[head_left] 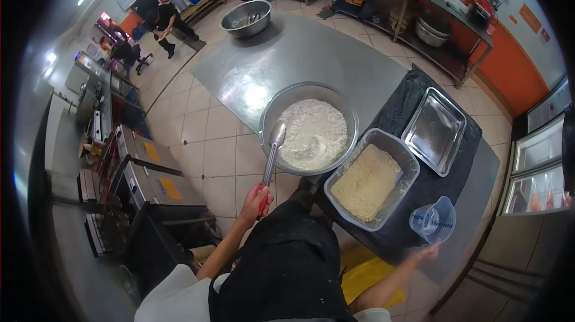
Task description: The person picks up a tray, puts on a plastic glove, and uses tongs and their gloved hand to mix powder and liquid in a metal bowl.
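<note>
My left hand (257, 201) is closed around the red grip of metal tongs (271, 157). Their rounded end reaches over the near-left rim of a large steel bowl (353, 124), which holds white flour (315, 136). To the bowl's right, a grey plastic tub (413, 172) contains pale yellowish crumbs or meal (365, 187). Beside the tub stands a clear bluish measuring jug (432, 220). My right hand (426, 254) is at the jug's near side, its fingers smeared by motion, so whether it grips the jug is unclear.
An empty steel tray (436, 131) lies on black plastic sheeting (413, 85) over the metal table (335, 46). Another steel bowl (246, 18) sits at the table's far end. Ovens (159, 178) line the left. A person (165, 23) is in the far left background.
</note>
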Available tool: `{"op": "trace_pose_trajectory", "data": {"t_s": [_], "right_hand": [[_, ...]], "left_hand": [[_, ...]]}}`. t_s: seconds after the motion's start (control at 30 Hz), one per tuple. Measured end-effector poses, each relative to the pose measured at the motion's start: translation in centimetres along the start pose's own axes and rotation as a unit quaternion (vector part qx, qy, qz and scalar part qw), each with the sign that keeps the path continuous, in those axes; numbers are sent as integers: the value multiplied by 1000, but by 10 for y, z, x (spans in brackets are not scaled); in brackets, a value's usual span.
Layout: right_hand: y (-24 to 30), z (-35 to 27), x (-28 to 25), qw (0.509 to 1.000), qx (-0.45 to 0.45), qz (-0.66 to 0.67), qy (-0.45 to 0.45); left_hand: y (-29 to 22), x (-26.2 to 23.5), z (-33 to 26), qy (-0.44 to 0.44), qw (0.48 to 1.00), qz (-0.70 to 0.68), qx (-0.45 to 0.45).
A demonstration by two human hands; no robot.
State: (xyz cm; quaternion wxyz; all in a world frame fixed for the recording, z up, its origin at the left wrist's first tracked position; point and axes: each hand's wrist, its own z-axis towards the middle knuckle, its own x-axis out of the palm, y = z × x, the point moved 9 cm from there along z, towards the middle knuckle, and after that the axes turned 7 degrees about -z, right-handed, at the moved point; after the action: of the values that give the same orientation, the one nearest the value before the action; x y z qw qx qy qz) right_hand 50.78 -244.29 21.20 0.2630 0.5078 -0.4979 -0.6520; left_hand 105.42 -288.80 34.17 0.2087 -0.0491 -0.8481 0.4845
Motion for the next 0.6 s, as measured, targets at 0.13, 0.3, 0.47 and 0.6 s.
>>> {"op": "trace_pose_trajectory", "data": {"t_s": [0.13, 0.3, 0.47, 0.6], "right_hand": [[11, -6, 9, 998, -45, -35, 19], [-22, 14, -14, 978, -10, -201, 62], [200, -136, -21, 941, -306, -145, 10], [307, -362, 92, 826, -295, -141, 459]], "left_hand": [[-8, 11, 8, 27, 1000, -11, 12], [-23, 34, 23, 148, 988, -37, -22], [-46, 83, 30, 253, 962, -20, -105], [-29, 130, 59, 323, 931, -33, -168]]}}
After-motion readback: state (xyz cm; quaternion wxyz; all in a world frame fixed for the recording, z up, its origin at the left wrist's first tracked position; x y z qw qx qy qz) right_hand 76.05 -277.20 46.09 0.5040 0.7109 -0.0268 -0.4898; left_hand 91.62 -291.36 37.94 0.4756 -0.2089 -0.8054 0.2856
